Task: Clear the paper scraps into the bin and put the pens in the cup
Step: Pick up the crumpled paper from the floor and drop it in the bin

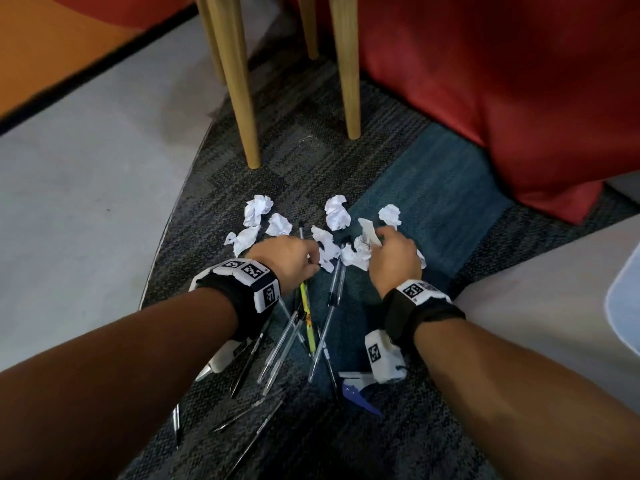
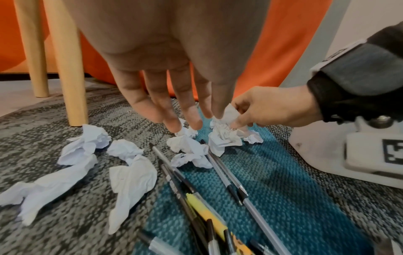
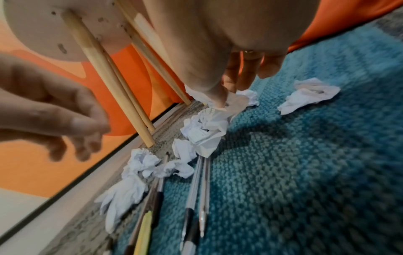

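I am at the paper step, not yet at the pens. My right hand (image 1: 393, 252) pinches one crumpled scrap (image 2: 226, 114) between thumb and fingers (image 2: 240, 123), just above the pile. My left hand (image 1: 287, 259) hovers over the scraps beside it; its fingers (image 2: 172, 110) are straight, a little apart, and hold nothing. The other paper scraps (image 1: 258, 209) lie on the carpet (image 1: 415, 188) near the wooden chair legs (image 1: 242, 109). The pens (image 1: 329, 317) lie scattered between my wrists, closer to me. I see no bin and no cup in any view. I think the next move is to gather more scraps in both hands, then find the bin.
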`<control>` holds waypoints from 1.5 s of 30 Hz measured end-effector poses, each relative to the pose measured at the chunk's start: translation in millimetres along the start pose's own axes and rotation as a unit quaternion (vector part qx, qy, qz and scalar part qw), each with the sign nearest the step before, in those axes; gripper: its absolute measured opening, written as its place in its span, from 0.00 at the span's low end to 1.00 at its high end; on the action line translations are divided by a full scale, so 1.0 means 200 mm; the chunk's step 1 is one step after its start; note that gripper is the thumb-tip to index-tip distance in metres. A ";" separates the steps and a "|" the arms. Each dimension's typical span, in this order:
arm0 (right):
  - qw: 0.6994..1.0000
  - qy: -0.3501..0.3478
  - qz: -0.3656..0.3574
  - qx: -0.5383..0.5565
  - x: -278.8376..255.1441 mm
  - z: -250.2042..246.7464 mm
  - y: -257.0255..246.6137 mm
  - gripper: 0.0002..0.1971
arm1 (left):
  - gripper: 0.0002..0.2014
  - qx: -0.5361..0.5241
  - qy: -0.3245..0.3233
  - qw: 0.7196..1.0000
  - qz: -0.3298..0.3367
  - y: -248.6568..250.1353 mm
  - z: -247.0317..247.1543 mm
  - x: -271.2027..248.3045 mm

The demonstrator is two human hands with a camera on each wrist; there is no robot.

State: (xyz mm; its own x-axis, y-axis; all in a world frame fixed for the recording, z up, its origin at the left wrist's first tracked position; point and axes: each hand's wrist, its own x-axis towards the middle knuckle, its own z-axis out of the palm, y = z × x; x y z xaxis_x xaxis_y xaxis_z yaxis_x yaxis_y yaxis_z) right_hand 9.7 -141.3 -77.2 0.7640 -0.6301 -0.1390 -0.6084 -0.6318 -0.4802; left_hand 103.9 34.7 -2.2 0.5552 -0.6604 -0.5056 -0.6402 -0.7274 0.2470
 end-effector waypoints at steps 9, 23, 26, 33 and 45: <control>0.989 0.052 0.038 0.135 -0.32 -0.25 0.07 0.14 | 0.32 0.037 -0.021 0.999 0.029 0.07 0.14 0.32; 0.974 0.054 0.022 0.220 -0.52 -0.49 -0.02 0.15 | 0.11 -0.071 0.052 0.996 0.010 0.10 0.04 0.24; 0.968 0.069 -0.009 0.241 -0.54 -0.59 -0.10 0.15 | 0.10 -0.120 0.107 0.985 0.067 0.18 -0.13 0.14; 0.941 0.148 -0.040 0.302 -0.66 -0.93 -0.23 0.16 | 0.11 -0.165 0.198 0.947 0.190 0.57 -0.57 -0.07; 0.939 0.316 0.077 0.109 -0.82 -1.51 0.21 0.10 | 0.05 -0.232 0.200 0.886 0.348 1.19 -0.80 -0.27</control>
State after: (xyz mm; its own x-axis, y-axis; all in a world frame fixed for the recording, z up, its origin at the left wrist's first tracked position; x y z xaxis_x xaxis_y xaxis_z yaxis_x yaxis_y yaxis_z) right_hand -206.3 -200.2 186.3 0.3478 -0.8922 0.2882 -0.5899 -0.4472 -0.6724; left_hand 6.7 -131.6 216.1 0.3151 -0.9248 0.2130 -0.6664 -0.0558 0.7435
